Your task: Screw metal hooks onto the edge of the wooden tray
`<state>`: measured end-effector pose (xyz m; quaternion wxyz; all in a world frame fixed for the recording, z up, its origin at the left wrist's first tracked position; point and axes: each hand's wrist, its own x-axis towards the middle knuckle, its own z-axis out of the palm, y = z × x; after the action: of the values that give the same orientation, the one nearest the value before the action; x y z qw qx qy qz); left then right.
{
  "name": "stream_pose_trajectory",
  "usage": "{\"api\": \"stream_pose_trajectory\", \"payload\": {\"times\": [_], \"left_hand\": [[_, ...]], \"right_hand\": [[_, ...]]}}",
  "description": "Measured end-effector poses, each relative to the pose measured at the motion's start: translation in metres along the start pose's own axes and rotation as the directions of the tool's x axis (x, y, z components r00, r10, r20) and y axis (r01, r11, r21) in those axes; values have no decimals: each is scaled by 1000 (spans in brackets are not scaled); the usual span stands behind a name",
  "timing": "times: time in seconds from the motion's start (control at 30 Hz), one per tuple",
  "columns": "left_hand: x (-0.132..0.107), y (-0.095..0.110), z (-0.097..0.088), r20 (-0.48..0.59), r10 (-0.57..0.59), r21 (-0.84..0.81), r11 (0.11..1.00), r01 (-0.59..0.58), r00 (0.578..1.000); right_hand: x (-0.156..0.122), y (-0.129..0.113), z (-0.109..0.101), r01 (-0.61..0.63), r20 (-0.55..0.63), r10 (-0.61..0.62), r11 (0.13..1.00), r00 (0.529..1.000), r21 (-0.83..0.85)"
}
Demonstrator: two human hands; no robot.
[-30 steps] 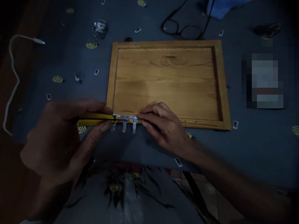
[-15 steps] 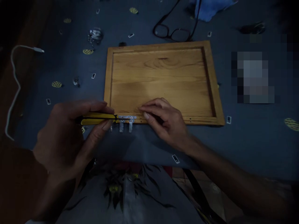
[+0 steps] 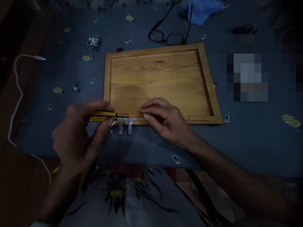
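My left hand (image 3: pixel 78 135) is closed around a yellow-and-black screwdriver (image 3: pixel 102 116), its handle lying nearly level and its shaft pointing right. That shaft passes over small metal hooks (image 3: pixel 130 122) fixed along the near edge of a framed wooden panel (image 3: pixel 153 78). Just right of the hooks, my right hand (image 3: pixel 165 121) has thumb and fingers pinched together above the same edge. Whatever may be between those fingertips is too small to make out. Small dark holes dot the near rim beside the hand.
Eyeglasses (image 3: pixel 167 37) lie beyond the panel, close to a blue cloth (image 3: pixel 203 12). On the left are a pile of metal pieces (image 3: pixel 93 42), a smaller metal piece (image 3: pixel 76 86) and a white cable (image 3: pixel 17 77). A blurred-out item (image 3: pixel 248 75) is at right.
The view has shifted slightly, moving the panel a little left. My left hand has moved right relative to the panel, still holding the screwdriver. My right hand stays pinched near the hooks.
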<state>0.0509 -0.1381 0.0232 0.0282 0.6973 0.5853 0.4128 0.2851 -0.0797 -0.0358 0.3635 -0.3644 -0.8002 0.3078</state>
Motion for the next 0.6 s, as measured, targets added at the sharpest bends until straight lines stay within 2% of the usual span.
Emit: {"api": "stream_pose_trajectory", "payload": {"times": [0.13,0.27,0.4,0.6], "left_hand": [[2,0,1,18,61,-57,997,-60,998],[5,-2,-1,35,122,-34,992,-121,992],[5,-3,-2,70,96,-17,995,-95,993],[4,-3,0,34,106,-39,994,-104,994]], "right_hand": [[-2,2,4,70,88,-64,995,994,-66],[-4,5,6,142,169,-122,983,978,-114],[-5,8,8,165,235,-128,976,964,-143],[-4,5,10,228,259,-175,954,950,-192]]}}
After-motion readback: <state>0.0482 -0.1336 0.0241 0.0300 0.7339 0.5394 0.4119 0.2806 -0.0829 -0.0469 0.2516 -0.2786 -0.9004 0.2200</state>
